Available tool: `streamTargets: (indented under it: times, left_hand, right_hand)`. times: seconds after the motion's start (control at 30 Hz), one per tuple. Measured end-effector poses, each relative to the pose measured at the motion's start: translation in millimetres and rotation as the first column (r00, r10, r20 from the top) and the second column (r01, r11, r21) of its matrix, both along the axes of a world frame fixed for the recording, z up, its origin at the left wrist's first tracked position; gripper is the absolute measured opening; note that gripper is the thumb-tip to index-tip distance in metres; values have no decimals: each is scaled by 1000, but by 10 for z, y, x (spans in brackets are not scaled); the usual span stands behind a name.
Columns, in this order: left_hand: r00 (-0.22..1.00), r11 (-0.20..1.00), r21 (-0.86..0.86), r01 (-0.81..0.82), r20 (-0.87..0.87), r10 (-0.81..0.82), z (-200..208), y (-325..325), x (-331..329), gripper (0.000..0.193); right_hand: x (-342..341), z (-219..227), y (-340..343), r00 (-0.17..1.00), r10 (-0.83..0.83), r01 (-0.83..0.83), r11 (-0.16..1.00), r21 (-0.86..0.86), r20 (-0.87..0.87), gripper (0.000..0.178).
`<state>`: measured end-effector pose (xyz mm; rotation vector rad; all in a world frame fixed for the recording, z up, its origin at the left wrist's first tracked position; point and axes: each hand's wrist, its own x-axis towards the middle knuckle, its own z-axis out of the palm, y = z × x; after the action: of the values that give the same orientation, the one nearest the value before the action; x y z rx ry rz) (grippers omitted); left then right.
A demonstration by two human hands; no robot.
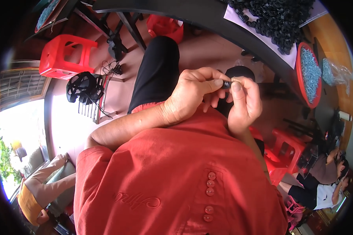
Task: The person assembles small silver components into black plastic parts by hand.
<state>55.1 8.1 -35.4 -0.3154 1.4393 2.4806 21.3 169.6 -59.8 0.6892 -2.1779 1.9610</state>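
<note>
A small black part [226, 84], perhaps plastic, is held above my lap. My left hand [192, 92] grips it between thumb and forefinger. From the other side my right hand [245, 100] meets it, thumb and forefinger pinched together at the part's right end. Whatever lies between those right fingertips is too small to make out. At the upper right, a heap of small black parts [270, 19] lies on a pale sheet [290, 59] on the dark table. Beside the heap stands a red basin [317, 102] full of small bluish-silver pieces [310, 76].
The dark table's edge [176, 11] curves across the top. A clear bag [337, 72] lies past the basin. Red stools [57, 56] stand left and right, with a red bucket [164, 29] ahead. A black cap-like object [84, 88] and cables are at left. Other people sit lower left and right.
</note>
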Motion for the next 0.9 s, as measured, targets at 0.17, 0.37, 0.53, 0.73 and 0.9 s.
streamTargets:
  times: [0.17,0.37,0.53,0.73,0.9]
  left_hand:
    - [998,967,249,56,12,-61,-132,-28,-28,20]
    - [989,889,436,140,-28,-142,-198,-61,-46,19]
    - [987,868,471,159,-80,-137,-219,-67,-40,18]
    - [986,858,487,164,-93,-136,-234,-86,-31,19]
    - [988,864,479,156,-82,-133,-241,-83,-39,19]
  right_hand:
    - [29,58,35,998,22,-21,999,29,-57,8]
    - [57,94,5,994,35,-36,999,-7,-99,8]
    - [51,81,31,995,15,-22,998,-65,-102,9]
    - [61,110,23,992,21,-28,998,-55,-128,9]
    - [52,108,18,997,26,-29,999,-39,-68,7]
